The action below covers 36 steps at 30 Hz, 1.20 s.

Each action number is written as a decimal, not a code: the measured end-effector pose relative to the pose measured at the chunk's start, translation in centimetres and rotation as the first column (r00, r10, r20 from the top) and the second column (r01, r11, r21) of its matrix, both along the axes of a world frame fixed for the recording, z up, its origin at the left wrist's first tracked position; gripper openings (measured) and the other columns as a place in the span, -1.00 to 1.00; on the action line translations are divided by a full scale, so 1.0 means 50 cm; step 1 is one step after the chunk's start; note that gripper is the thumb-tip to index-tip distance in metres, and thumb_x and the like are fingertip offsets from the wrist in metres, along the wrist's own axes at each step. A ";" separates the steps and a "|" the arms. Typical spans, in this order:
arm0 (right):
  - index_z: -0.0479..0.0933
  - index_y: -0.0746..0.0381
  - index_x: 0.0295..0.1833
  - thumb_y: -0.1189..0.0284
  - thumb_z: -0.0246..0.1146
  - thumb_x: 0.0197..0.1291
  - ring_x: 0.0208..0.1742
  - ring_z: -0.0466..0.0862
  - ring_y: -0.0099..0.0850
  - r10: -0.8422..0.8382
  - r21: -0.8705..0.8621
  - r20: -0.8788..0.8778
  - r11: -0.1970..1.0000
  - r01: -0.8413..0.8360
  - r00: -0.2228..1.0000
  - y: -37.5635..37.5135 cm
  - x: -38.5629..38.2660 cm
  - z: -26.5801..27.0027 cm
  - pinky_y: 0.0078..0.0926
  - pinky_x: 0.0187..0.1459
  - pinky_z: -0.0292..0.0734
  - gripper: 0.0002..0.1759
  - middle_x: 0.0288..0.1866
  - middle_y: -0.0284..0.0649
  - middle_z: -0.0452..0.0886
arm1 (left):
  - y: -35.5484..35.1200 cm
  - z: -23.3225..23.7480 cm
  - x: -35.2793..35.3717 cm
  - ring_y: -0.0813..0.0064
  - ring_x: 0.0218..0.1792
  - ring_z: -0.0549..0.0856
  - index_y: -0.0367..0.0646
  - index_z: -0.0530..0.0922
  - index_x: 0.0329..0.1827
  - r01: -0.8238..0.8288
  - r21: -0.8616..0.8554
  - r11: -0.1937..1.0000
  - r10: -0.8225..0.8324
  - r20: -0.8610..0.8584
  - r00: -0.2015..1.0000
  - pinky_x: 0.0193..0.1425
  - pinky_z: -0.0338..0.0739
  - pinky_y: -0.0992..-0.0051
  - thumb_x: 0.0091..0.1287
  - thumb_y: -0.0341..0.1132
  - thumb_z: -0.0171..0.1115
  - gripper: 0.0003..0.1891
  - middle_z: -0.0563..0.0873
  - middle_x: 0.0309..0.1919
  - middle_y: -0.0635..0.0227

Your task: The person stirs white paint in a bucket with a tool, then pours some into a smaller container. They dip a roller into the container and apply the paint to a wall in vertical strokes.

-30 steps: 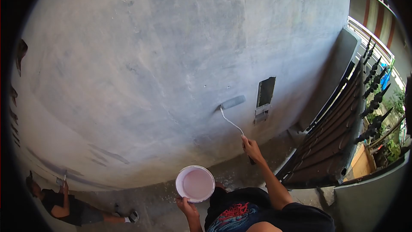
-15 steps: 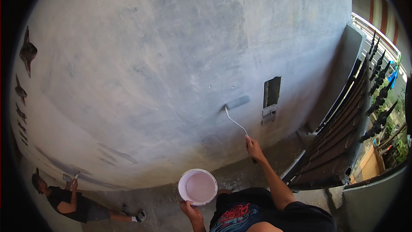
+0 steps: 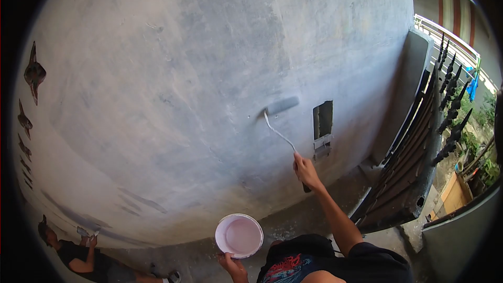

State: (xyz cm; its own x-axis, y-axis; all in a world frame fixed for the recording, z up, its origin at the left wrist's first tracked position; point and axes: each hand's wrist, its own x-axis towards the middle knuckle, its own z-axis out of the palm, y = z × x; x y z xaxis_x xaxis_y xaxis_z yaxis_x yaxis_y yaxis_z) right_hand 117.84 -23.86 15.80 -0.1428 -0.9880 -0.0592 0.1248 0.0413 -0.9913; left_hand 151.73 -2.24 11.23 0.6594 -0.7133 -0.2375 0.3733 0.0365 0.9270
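Observation:
My right hand (image 3: 306, 170) is closed round the dark handle of a paint roller (image 3: 282, 106). The roller's sleeve lies against the grey wall (image 3: 225, 73), to the left of a rectangular recess (image 3: 323, 120), and its bent wire frame runs down to my grip. Low in front of my body, my left hand (image 3: 230, 263) grips the near side of a white bucket (image 3: 239, 236) by its rim and wall. Pale pinkish-white paint shows inside the bucket.
At the lower left, another person (image 3: 78, 254) works at the wall base with hand tools. A dark metal gate (image 3: 406, 178) with black spikes (image 3: 450, 126) stands on the right. Spear-shaped metal tips (image 3: 34, 73) line the far left. Concrete floor (image 3: 293, 220) runs below the wall.
The roller has gone up the wall in my right hand, from beside the recess's lower part to about its top. The bucket stays in my left hand. My view has shifted slightly.

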 end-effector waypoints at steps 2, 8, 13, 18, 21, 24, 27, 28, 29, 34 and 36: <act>0.39 0.23 -0.50 -0.15 -0.07 0.45 -0.66 0.31 -0.63 -0.034 -0.037 -0.030 0.999 0.033 0.999 -0.015 -0.012 0.063 -0.57 -0.61 0.20 -0.32 -0.67 -0.44 0.30 | -0.001 0.001 -0.007 0.30 -0.01 0.58 -0.17 0.41 0.01 -0.024 -0.027 0.999 0.023 -0.036 0.999 0.03 0.52 0.31 0.07 -0.40 0.11 -0.62 0.53 -0.04 0.23; 0.39 0.24 -0.45 -0.12 -0.09 0.47 -0.68 0.28 -0.65 -0.008 -0.148 -0.012 0.989 0.006 1.000 -0.019 -0.051 0.175 -0.60 -0.63 0.18 -0.34 -0.67 -0.45 0.27 | -0.005 -0.011 -0.006 0.25 0.01 0.57 -0.21 0.39 0.02 0.052 -0.055 0.997 -0.054 -0.039 0.998 0.05 0.53 0.25 0.05 -0.45 0.08 -0.60 0.53 -0.04 0.20; 0.37 0.23 -0.47 -0.10 -0.11 0.49 -0.68 0.24 -0.66 -0.024 -0.176 -0.022 0.984 0.020 0.999 -0.037 -0.081 0.255 -0.59 -0.64 0.16 -0.35 -0.67 -0.45 0.26 | -0.022 0.027 -0.039 0.41 -0.03 0.54 -0.21 0.34 -0.04 0.114 -0.056 0.992 -0.117 -0.057 0.991 0.06 0.47 0.39 0.13 -0.45 0.07 -0.69 0.48 -0.10 0.28; 0.33 0.19 -0.54 -0.12 -0.14 0.49 -0.69 0.25 -0.64 -0.079 -0.237 -0.148 0.971 0.042 0.986 -0.082 -0.089 0.144 -0.56 -0.64 0.16 -0.32 -0.70 -0.48 0.23 | -0.043 0.006 -0.029 0.42 -0.01 0.54 -0.20 0.34 -0.02 0.166 -0.066 0.984 -0.169 -0.047 0.984 0.09 0.46 0.41 0.13 -0.45 0.07 -0.68 0.48 -0.08 0.27; 0.33 0.15 -0.54 -0.14 -0.13 0.47 -0.71 0.26 -0.64 -0.019 -0.144 -0.115 0.990 0.002 0.993 -0.053 -0.081 0.040 -0.58 -0.64 0.17 -0.33 -0.70 -0.49 0.25 | -0.047 0.002 -0.025 0.43 -0.01 0.54 -0.19 0.35 -0.02 0.168 -0.045 0.985 -0.170 -0.039 0.985 0.09 0.46 0.42 0.13 -0.45 0.08 -0.68 0.48 -0.08 0.28; 0.32 0.14 -0.55 -0.14 -0.11 0.46 -0.71 0.27 -0.64 -0.004 -0.076 -0.038 0.997 0.001 0.999 -0.020 -0.062 -0.033 -0.60 -0.65 0.16 -0.34 -0.69 -0.48 0.26 | -0.058 -0.011 -0.025 0.37 0.01 0.56 -0.19 0.38 0.04 0.135 -0.019 0.991 -0.136 -0.050 0.989 0.11 0.49 0.35 0.09 -0.47 0.08 -0.61 0.52 -0.05 0.25; 0.32 0.13 -0.55 -0.15 -0.11 0.46 -0.72 0.27 -0.65 0.012 -0.026 0.038 1.000 -0.011 0.999 -0.009 -0.063 -0.011 -0.61 -0.67 0.15 -0.34 -0.69 -0.48 0.26 | -0.075 -0.008 -0.027 0.30 0.02 0.59 -0.18 0.41 0.10 0.142 -0.037 0.989 -0.144 -0.052 0.988 0.12 0.52 0.28 0.05 -0.49 0.09 -0.55 0.56 -0.02 0.22; 0.31 0.13 -0.55 -0.14 -0.11 0.47 -0.72 0.26 -0.65 0.023 -0.030 0.071 0.999 -0.020 0.997 -0.014 -0.065 0.005 -0.61 -0.67 0.15 -0.34 -0.69 -0.48 0.26 | -0.076 -0.004 -0.027 0.30 0.02 0.59 -0.18 0.41 0.10 0.173 -0.044 0.984 -0.175 -0.040 0.984 0.12 0.52 0.29 0.04 -0.49 0.09 -0.54 0.56 -0.02 0.21; 0.31 0.13 -0.55 -0.14 -0.12 0.47 -0.73 0.25 -0.65 0.033 -0.032 0.106 0.999 -0.030 0.994 -0.020 -0.068 0.022 -0.61 -0.68 0.15 -0.35 -0.70 -0.47 0.25 | -0.077 0.005 -0.031 0.30 0.02 0.59 -0.18 0.41 0.10 0.175 -0.047 0.983 -0.177 -0.040 0.983 0.12 0.52 0.29 0.04 -0.49 0.09 -0.54 0.56 -0.02 0.21; 0.27 0.15 -0.56 -0.13 -0.16 0.49 -0.74 0.23 -0.62 -0.074 -0.177 -0.050 0.982 0.064 0.996 -0.069 -0.090 0.155 -0.59 -0.68 0.15 -0.33 -0.72 -0.46 0.22 | -0.082 0.020 -0.048 0.30 0.00 0.59 -0.18 0.41 0.09 0.127 -0.077 0.989 -0.132 -0.067 0.989 0.11 0.50 0.32 -0.03 -0.53 0.08 -0.50 0.57 -0.05 0.23; 0.24 0.15 -0.57 -0.13 -0.19 0.50 -0.74 0.23 -0.61 -0.050 -0.190 -0.046 0.981 0.041 0.998 -0.082 -0.102 0.174 -0.57 -0.68 0.16 -0.32 -0.74 -0.45 0.20 | -0.079 0.019 -0.047 0.31 0.00 0.59 -0.18 0.41 0.08 0.134 -0.070 0.989 -0.139 -0.069 0.988 0.11 0.49 0.32 -0.04 -0.53 0.08 -0.50 0.57 -0.06 0.23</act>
